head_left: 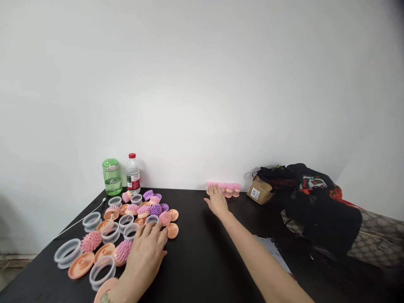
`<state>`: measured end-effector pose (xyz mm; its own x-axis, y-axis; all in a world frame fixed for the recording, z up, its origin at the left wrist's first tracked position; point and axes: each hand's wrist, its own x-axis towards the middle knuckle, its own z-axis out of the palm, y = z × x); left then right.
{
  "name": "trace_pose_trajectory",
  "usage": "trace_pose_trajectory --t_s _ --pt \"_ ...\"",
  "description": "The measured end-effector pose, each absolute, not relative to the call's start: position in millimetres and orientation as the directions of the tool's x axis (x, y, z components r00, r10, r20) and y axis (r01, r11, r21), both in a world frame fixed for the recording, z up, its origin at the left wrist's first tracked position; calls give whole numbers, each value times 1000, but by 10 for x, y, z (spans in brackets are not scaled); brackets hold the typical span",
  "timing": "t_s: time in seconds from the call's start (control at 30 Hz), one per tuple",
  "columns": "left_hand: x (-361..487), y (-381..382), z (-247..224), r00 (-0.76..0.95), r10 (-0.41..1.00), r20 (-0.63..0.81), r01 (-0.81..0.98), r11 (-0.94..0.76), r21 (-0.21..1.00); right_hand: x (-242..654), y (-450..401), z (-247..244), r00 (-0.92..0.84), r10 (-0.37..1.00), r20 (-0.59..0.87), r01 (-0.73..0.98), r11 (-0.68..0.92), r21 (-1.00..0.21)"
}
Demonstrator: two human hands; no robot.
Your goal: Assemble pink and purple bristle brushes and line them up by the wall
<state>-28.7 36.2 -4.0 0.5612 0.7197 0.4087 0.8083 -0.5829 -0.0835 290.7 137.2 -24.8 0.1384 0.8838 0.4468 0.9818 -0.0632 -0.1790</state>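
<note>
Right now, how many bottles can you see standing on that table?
2. The green bottle is at the back left, near the wall; the clear bottle is just right of it. The heap at right could hide others.

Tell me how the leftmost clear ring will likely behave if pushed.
The leftmost clear ring will probably slide rather than tip, since it lies flat and low. Its open middle suggests lightness; its smooth-looking rim may be slippery.
</note>
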Motion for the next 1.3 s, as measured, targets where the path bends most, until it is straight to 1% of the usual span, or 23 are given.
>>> trace_pose_trajectory --t_s 0.13,0.3,0.4,0.5,0.67,0.77,0.9,0.93,1.0,1.07,1.13,1.2,1.3 --pt "-290 411 -188 574 656 491 779 -622 -80 3059 1618 -207 181 883 434 982 -135 -136" --pt "-296 452 -300 585 546 600 735 -670 -107 3030 1678 -133 160 882 443 987 -129 -100" --pt "-294 445 -287 570 529 629 731 -676 -95 2965 1616 -71 156 883 443 987 -119 -110" --pt "-289 413 -233 560 532 635 729 -681 -72 2898 1508 -23 158 891 426 983 -100 -154" --pt "-280 328 -148 596 502 626 657 -753 -21 2715 1138 17 143 923 357 953 -31 -301" --pt "-262 267 -122 603 477 639 585 -809 52 2502 768 9 128 935 332 903 28 -429" --pt "-211 210 -115 597 465 653 499 -853 152 2112 246 -99 100 937 335 800 125 -588" --pt "-195 203 -119 594 473 650 487 -855 177 2017 140 -142 99 934 343 749 157 -644" --pt "-165 192 -132 588 499 636 484 -847 218 1858 -19 -229 108 928 356 542 246 -804" --pt "-142 184 -143 584 523 621 500 -834 233 1762 -111 -293 107 926 362 355 305 -884" --pt "-133 177 -143 569 531 628 512 -826 235 1730 -153 -314 95 921 378 259 344 -902" --pt "-137 174 -131 553 504 663 501 -837 219 1740 -172 -296 70 922 380 184 362 -914" --pt "-162 188 -104 551 425 718 462 -872 162 1760 -193 -238 -3 951 310 79 310 -948"
